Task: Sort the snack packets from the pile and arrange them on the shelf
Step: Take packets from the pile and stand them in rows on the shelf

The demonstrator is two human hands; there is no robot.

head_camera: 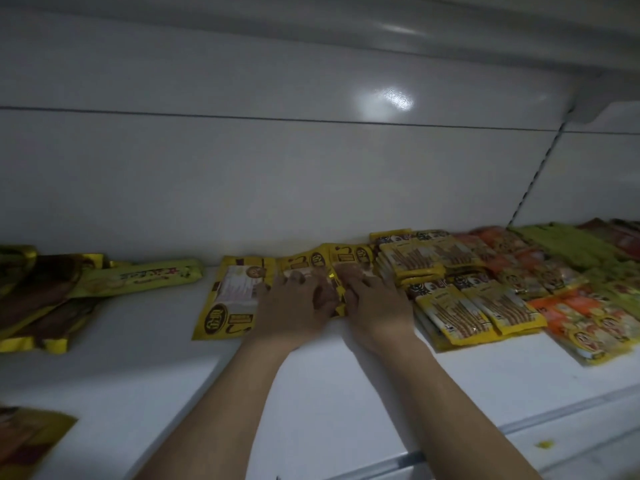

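Bare forearms (228, 410) stretched far across white shelf (311, 393). Left hand (294, 306) and right hand (374, 303) side by side, thumbs close, fingers spread flat, pressing on yellow packets (311, 261) by back panel (242, 168). Crumpled foil edge between thumbs; pinched or not, cannot tell. Round brown logos, writing too blurred to read. Right, touching: stacked stick packets (478, 306), then orange packets (571, 317), green packets (571, 244) beyond. Left, well apart: long pale packet (145, 277), red characters unreadable, overlapping brown packets (38, 299). Near-left corner: cut-off packet (27, 434).
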